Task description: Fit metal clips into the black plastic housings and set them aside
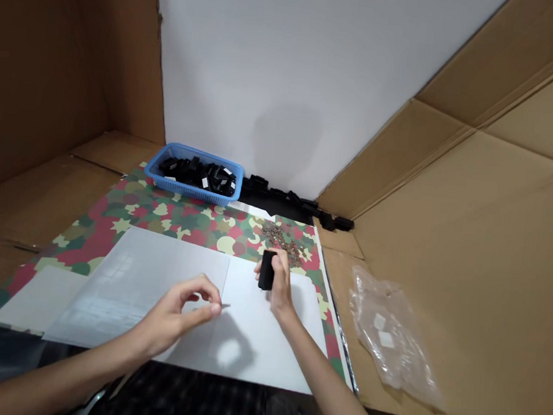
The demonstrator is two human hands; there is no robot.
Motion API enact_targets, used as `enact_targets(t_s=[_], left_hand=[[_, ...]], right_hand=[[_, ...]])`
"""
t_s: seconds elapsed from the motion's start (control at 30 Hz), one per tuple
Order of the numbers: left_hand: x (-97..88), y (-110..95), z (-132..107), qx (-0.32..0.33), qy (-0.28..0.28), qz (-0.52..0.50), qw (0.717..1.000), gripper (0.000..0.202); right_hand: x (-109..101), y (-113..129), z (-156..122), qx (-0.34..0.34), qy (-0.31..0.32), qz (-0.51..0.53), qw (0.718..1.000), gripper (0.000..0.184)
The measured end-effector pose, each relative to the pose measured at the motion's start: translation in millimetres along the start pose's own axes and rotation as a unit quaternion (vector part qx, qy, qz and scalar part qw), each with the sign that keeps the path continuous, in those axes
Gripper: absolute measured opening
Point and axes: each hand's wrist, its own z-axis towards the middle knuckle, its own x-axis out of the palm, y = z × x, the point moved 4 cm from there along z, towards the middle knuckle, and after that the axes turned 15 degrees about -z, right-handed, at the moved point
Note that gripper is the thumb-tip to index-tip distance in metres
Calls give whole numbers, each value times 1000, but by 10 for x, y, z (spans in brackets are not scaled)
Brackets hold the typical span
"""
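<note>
The worktop [85,241] has a red, green and cream camouflage pattern. A blue basket [190,191] stands at its far left corner; small pieces [278,235] lie scattered toward the far right one. A white sheet [267,350], a translucent sheet [148,267] and a pale sheet [43,293] line the near edge

White wall [296,46], brown cardboard sides [490,221], camouflage-patterned tabletop [191,228]

Flat white board [286,355] before you, on multicolour camo-patterned sheet [124,208]. Rectangular blue plastic basket [189,190] far L, behind board, small black blocky pcs [192,172] in it. Small brownish bits [279,236] on sheet, just behind yr R hand [280,281]. Crumpled clear plastic bag [393,339] R of sheet, on brown cardboard [342,258].
</note>
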Motion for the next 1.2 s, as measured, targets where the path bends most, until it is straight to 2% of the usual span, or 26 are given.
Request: enact_targets(t_s=[0.13,0.27,0.37,0.5,0.63,0.87,1.2], left_hand=[[1,-552,303,26,-62,-172,983,23],[88,-1125,560,111,-49,-239,963,22],[98,-1355,652,157,-30,-246,956,22],[58,-1371,729,154,-14,-246,957,24],[39,-1282,790,145,-3,-240,960,25],[57,-1184,897,139,25,-230,963,19],[45,-1169,916,155,19,-223,962,16]], right_hand=[[59,652,85,-75,-14,85,993,37],[152,1378,221,-171,-29,183,968,34],[198,1676,298,-221,-49,223,948,34],[224,1720,366,-245,-80,236,937,33],[203,1624,407,-230,-110,202,946,34],[158,1581,442,-219,-81,172,957,34],[152,1605,433,-236,-74,143,958,32]])
